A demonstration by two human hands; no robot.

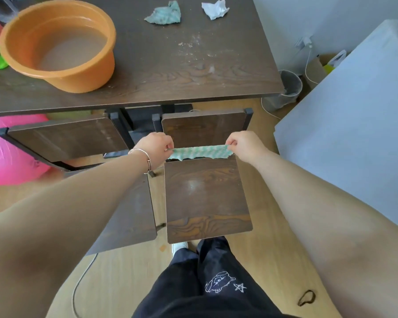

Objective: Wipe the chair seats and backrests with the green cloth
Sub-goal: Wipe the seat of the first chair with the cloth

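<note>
The left hand (155,149) and right hand (244,145) are each pinching one end of the green cloth (200,151), stretching it as a narrow band over the gap between a backrest (202,129) and its seat (205,198). Risk: under this tension an end may be slipping from the pinch, and a bunched band is likely wiping poorly. The cloth's long axis is running left to right, parallel to the seat's rear edge, with its ragged edge facing the seat.

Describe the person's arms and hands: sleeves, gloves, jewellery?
No sleeves or gloves in view; both arms are uncovered to the frame edge. The left hand has a thin metallic bangle at the wrist. The right hand and its wrist wear nothing visible.
</note>
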